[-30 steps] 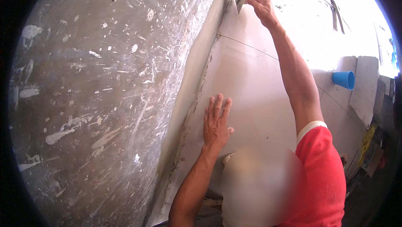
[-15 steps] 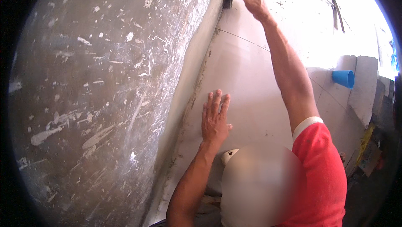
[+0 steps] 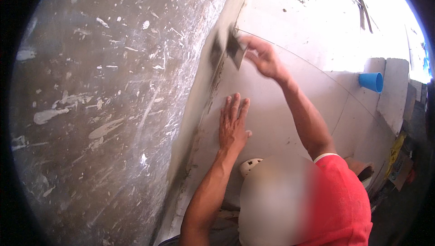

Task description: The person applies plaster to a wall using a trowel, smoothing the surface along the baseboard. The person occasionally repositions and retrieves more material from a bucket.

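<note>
My right hand (image 3: 266, 58) grips a flat, dark-bladed trowel (image 3: 236, 52) by its back. The blade is blurred by motion and sits tilted at the joint where the grey wall (image 3: 104, 92) meets the pale floor tiles (image 3: 272, 114). A smooth light band (image 3: 195, 101) runs along the bottom of that wall, and the trowel is at its edge. Nearer to me, my left hand (image 3: 233, 128) rests flat on the tiles beside the joint, fingers spread, holding nothing.
A blue plastic cup (image 3: 371, 82) lies or stands at the right, by a pale slab (image 3: 393, 94). Beyond it are a yellow scrap (image 3: 396, 148) and a cardboard piece (image 3: 400, 173). A reddish-brown curved object (image 3: 360, 169) shows by my red sleeve. White splashes mark the wall.
My right hand has drawn the trowel toward me along the wall's foot, from the top of the picture. My right elbow has bent. The left hand has stayed in place.
</note>
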Available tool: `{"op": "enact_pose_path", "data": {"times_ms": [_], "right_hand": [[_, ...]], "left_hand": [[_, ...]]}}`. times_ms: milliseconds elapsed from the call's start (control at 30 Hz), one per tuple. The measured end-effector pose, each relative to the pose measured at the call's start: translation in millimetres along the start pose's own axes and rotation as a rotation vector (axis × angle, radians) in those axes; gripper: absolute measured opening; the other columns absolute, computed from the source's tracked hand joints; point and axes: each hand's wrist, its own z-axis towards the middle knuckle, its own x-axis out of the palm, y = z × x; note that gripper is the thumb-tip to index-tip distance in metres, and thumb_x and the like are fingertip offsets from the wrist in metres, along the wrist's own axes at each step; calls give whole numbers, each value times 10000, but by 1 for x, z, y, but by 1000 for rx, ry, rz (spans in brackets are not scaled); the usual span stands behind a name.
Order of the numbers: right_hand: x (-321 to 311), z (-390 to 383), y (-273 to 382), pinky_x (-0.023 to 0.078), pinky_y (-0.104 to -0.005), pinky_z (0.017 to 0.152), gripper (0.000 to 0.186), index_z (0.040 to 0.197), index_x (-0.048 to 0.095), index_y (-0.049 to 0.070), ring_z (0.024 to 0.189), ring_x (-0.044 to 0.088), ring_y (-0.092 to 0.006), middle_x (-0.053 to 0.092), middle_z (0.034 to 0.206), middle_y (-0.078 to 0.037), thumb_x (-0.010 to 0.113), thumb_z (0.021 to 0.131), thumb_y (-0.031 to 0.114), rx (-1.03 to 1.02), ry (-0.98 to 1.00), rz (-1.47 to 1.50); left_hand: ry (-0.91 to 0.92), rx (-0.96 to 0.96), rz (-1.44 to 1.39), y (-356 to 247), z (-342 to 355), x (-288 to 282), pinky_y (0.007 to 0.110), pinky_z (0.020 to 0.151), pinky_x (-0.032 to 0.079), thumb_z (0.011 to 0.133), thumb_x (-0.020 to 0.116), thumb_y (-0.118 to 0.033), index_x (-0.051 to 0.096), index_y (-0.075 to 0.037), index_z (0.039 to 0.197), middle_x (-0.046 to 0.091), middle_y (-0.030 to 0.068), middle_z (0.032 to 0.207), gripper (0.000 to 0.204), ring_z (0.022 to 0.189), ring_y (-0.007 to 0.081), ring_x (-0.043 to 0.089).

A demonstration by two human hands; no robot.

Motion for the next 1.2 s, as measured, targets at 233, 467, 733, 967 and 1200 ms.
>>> {"op": "enact_pose_path", "data": {"times_ms": [233, 467, 733, 967, 1200], "right_hand": [[-75, 98, -79, 542, -426, 1031, 495, 1454, 466, -84, 1171, 644, -275, 640, 1282, -189, 592, 1052, 177, 355, -454, 362], [-84, 128, -105, 568, -432, 967, 595, 1492, 425, -80, 1107, 662, -259, 652, 1240, -155, 677, 992, 120, 513, -372, 327], [-74, 142, -84, 573, -401, 971, 612, 1491, 445, -77, 1123, 658, -270, 647, 1260, -174, 693, 987, 167, 596, -293, 264], [-66, 146, -77, 577, -414, 988, 582, 1477, 475, -81, 1166, 639, -304, 628, 1288, -202, 674, 1001, 189, 596, -351, 225], [-60, 141, -26, 556, -424, 1007, 595, 1497, 462, -61, 1207, 624, -312, 615, 1299, -241, 655, 1021, 239, 396, -438, 217]], "left_hand": [[6, -13, 4, 0, 2, 3, 525, 1286, 228, 712, 935, -214, 284, -186, 1632, 175, 125, 1718, 1128, 1576, 392, 177], [-40, 15, -25, 2, 1, 4, 563, 1265, 241, 693, 950, -221, 328, -169, 1613, 213, 150, 1705, 1112, 1565, 411, 204], [-10, -4, -7, 1, 2, 4, 560, 1268, 235, 723, 936, -227, 331, -154, 1610, 206, 164, 1705, 1076, 1571, 401, 194], [-27, -2, -15, 1, 1, 4, 557, 1265, 245, 717, 936, -231, 310, -168, 1619, 195, 147, 1711, 1100, 1574, 398, 187], [-5, 0, 1, 1, 0, 3, 556, 1263, 253, 724, 930, -219, 291, -171, 1627, 181, 146, 1715, 1108, 1573, 401, 186]]}}
